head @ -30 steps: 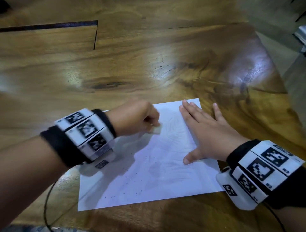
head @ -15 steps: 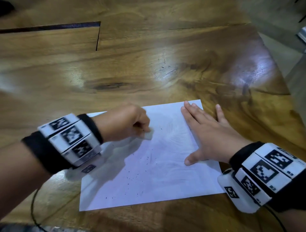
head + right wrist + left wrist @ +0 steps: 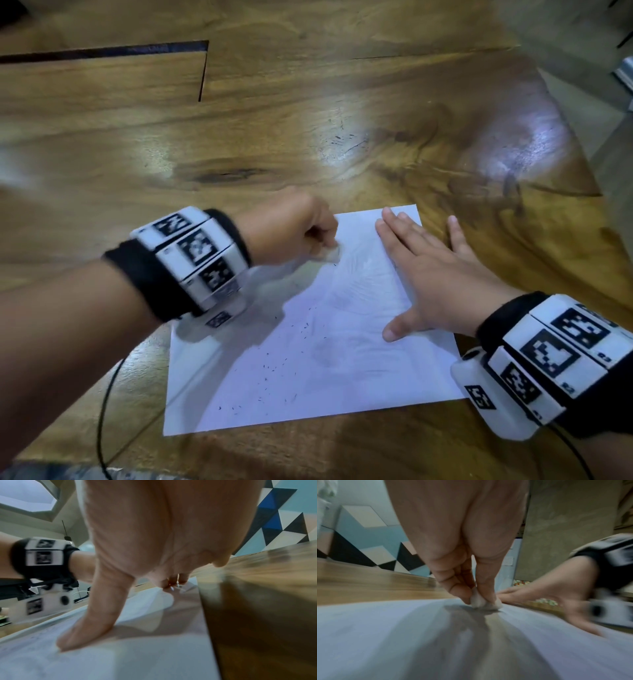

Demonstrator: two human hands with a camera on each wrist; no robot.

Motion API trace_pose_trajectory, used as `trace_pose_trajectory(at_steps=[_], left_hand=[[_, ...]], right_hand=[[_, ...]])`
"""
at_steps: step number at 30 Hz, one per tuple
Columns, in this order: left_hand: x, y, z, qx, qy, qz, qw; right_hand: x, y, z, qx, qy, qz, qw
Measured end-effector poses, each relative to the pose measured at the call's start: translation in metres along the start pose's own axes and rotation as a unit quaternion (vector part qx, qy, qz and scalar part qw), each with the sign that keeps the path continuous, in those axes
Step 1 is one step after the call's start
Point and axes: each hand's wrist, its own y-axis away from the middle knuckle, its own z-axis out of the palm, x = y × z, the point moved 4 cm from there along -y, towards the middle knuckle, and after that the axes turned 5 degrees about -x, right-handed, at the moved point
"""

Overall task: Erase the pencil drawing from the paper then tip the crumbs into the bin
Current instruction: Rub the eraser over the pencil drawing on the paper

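The white sheet of paper (image 3: 308, 359) lies flat near the front edge of the shiny brown wooden desk (image 3: 308, 120). Small dark eraser crumbs (image 3: 274, 370) are spread over the near and middle part of the sheet. A few more dark specks sit on the bare wood further back.

The right hand (image 3: 442, 284) lies flat on the right side of the paper. Its fingers (image 3: 399, 233) are straight and spread wide, and they press the sheet down so it does not slide. The little finger reaches past the right edge of the paper onto the wood.

The left hand (image 3: 291, 229) is at the far left part of the sheet. Its fingers (image 3: 458, 591) are curled tight and pinch a small white eraser (image 3: 330, 254). The eraser touches the paper near its far edge.

I think the rubbing is well along but not done. Faint grey pencil lines (image 3: 356, 287) still show in the middle and far part of the sheet. The near part looks mostly clean, apart from the crumbs. Tipping the crumbs has not started, and no bin can be seen in any view.

The paper's near edge is close to the front edge of the desk. The desk's right edge slants in not far from the right hand. There is lots of open wood behind the paper and to its left, so the sheet can be lifted there. It should be kept level, or the crumbs may roll off.
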Motion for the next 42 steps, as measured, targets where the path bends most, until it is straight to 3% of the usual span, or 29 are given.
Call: trace_pose_trajectory(at_steps=[2, 4, 8, 12, 17, 23, 31, 38, 42], left_hand=[[-0.004, 0.024, 0.011, -0.057, -0.002, -0.002, 0.998], [-0.007, 0.029, 0.013, -0.072, -0.007, -0.010, 0.997], [0.005, -0.012, -0.002, 0.010, -0.007, -0.025, 1.000], [0.022, -0.039, -0.005, 0.024, -0.043, -0.005, 0.999], [0.004, -0.009, -0.006, 0.017, -0.031, -0.045, 0.998], [-0.004, 0.020, 0.004, 0.044, -0.010, -0.035, 0.998], [-0.017, 0.065, 0.023, 0.038, 0.044, -0.072, 0.996], [-0.020, 0.065, 0.027, 0.076, 0.054, -0.105, 0.990], [-0.017, 0.060, 0.023, 0.063, 0.051, -0.127, 0.989]], right_hand=[[0.001, 0.001, 0.000, 0.001, -0.003, -0.002, 1.000], [0.000, 0.001, 0.001, 0.002, -0.005, -0.004, 1.000], [0.001, 0.001, 0.001, 0.012, -0.009, -0.008, 1.000], [0.001, 0.000, 0.001, 0.017, -0.002, -0.007, 1.000], [0.000, 0.001, 0.001, 0.023, 0.004, -0.004, 1.000], [0.002, 0.002, 0.001, 0.023, 0.001, -0.009, 1.000], [0.010, 0.006, -0.015, 0.017, 0.044, -0.001, 0.999], [-0.005, -0.001, -0.019, 0.012, 0.066, -0.045, 0.997], [-0.004, -0.008, -0.017, 0.025, 0.086, -0.034, 0.995]])
